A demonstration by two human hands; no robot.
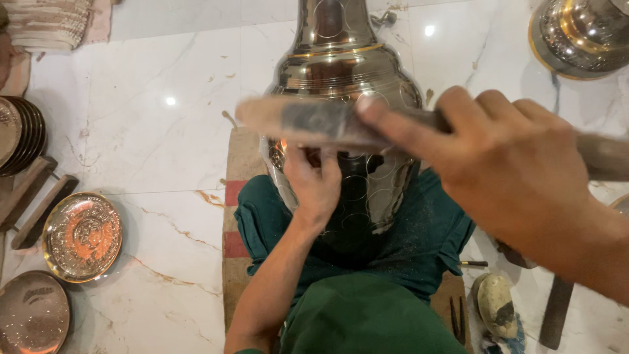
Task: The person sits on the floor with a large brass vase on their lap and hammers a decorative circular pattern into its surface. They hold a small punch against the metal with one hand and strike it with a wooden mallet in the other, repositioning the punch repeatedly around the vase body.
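**Metal vessel, held and under the mallet**

Metal vessel (341,72): large, polished, bell-shouldered, ringed with engraved circles and a thin gold band. I see it lying with its long axis running straight away from me, wide body in my lap, narrower neck pointing to the top edge of the view, where it is cut off.

Left hand (313,183): pressed against the near side of the vessel's body, fingers curled together on something small. Whether that is a punch or only the metal wall, I cannot tell; the fingers hide it.

Right hand (504,151): clamped around a wooden mallet (308,121), whose long axis lies crosswise, left to right, above the vessel. The head is motion-blurred; the handle runs out of view at the right.

Green cloth (419,242): bunched under and around the vessel's lower body, over my lap.

Woven mat (237,196): tan with red blocks, beneath the cloth, mostly covered.

Marble floor (151,131): white, veined brown, glossy with lamp glints.

Left side: engraved round plate (82,236), a plainer plate (33,313) cut by the bottom edge, a stack of plates (23,134) on edge, two wooden blocks (36,203).

Top right: second shiny vessel (580,33), partly out of view.

Lower right: rounded stone (496,303) and dark tools (555,313), hard to make out.
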